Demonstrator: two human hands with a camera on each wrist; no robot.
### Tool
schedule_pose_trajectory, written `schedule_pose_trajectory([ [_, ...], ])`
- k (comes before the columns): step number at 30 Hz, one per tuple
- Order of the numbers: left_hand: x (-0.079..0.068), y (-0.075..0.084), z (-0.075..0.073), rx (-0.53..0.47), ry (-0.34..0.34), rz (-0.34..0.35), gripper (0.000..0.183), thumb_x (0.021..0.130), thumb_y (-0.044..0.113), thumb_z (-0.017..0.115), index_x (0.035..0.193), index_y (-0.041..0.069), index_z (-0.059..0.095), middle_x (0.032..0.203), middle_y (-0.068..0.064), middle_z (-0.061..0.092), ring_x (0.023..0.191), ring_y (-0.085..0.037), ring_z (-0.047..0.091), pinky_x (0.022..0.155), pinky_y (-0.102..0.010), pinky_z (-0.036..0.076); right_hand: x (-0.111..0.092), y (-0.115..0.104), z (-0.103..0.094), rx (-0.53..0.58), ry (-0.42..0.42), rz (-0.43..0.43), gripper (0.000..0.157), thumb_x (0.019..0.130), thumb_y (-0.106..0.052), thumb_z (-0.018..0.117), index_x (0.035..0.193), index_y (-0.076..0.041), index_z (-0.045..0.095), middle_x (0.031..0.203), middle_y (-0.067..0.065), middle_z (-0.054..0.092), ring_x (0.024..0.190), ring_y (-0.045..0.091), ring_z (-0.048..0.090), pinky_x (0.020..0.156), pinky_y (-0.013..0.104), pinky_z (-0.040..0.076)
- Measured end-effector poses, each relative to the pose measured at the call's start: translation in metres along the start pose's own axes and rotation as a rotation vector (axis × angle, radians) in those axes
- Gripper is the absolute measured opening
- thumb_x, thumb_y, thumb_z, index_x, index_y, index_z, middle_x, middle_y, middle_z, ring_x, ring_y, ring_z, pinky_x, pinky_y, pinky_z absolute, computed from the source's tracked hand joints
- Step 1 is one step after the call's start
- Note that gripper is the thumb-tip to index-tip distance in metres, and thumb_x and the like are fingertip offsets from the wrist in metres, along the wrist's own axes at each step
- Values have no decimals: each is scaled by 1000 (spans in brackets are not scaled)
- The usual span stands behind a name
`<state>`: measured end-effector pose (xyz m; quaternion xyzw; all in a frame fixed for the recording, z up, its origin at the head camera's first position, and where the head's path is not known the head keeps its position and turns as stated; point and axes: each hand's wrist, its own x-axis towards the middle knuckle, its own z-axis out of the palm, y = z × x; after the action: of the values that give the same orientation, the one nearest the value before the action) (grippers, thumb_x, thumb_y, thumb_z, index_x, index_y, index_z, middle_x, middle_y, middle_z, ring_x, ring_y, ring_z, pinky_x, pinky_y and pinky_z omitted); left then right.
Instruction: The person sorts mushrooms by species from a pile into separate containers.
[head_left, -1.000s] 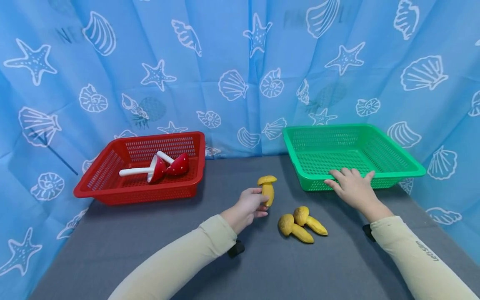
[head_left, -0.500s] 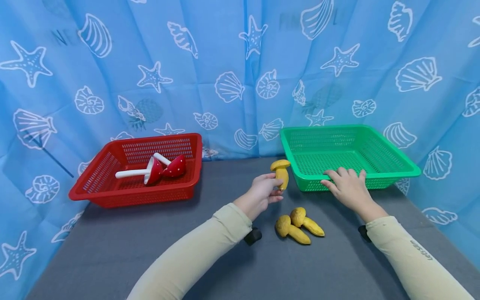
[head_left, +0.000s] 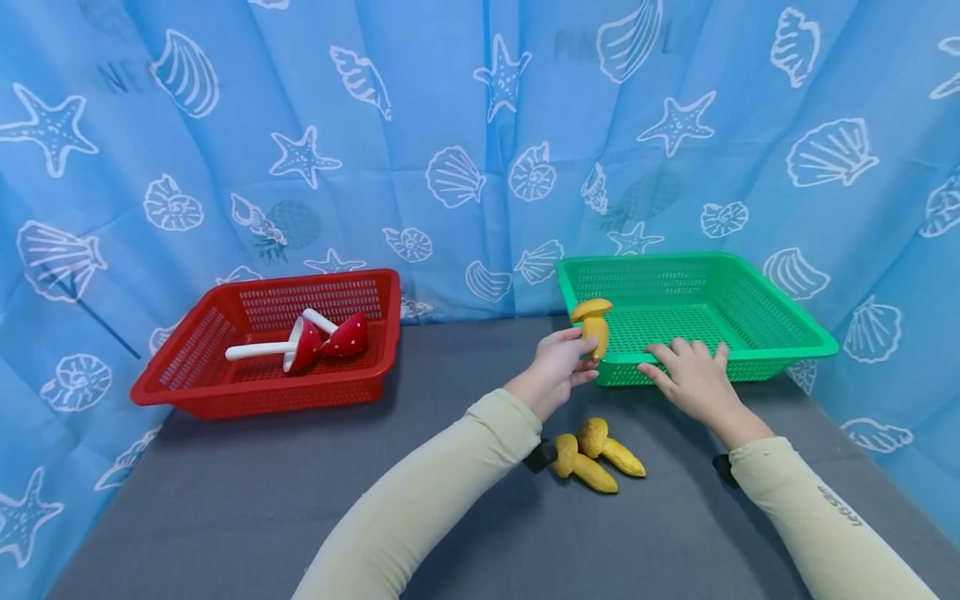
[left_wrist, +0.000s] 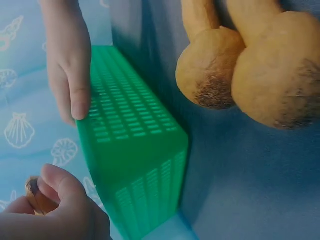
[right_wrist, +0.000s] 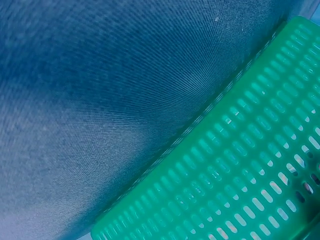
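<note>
In the head view my left hand pinches a yellow toy mushroom upright by its stem, cap on top. It is at the left front corner of the green basket, above the rim. My right hand grips the basket's front rim, thumb outside and fingers over the edge, as the left wrist view also shows. Two more yellow mushrooms lie side by side on the table in front of the basket. The right wrist view holds only the basket's slotted wall and cloth; the right hand is out of that view.
On the left stands a red basket with two red-capped, white-stemmed toy mushrooms inside. Grey cloth covers the table. A blue curtain with shell prints hangs behind both baskets.
My left hand has carried the yellow mushroom right and away from me, from the table's middle to the green basket's corner. My right hand has stayed on the rim. The view has shifted slightly.
</note>
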<state>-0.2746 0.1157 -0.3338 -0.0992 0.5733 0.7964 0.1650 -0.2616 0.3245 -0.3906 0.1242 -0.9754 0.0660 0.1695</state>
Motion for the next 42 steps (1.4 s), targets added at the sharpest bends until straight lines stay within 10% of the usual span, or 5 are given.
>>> schedule_pose_trajectory([
  [15, 19, 1, 6, -18, -31, 50, 31, 95, 3, 60, 126, 10, 64, 112, -6, 67, 88, -22, 67, 77, -32, 54, -2, -1, -2, 29, -33, 16, 40, 98, -34, 57, 124, -4, 60, 109, 24, 56, 101, 49, 48, 92, 79, 14],
  [42, -52, -46, -84, 225, -149, -67, 40, 98, 13, 56, 137, 2, 51, 122, -13, 61, 84, -16, 64, 72, -29, 52, -1, 0, -6, 43, -62, 25, 40, 99, -35, 55, 125, -6, 59, 112, 23, 55, 107, 48, 46, 95, 79, 11],
])
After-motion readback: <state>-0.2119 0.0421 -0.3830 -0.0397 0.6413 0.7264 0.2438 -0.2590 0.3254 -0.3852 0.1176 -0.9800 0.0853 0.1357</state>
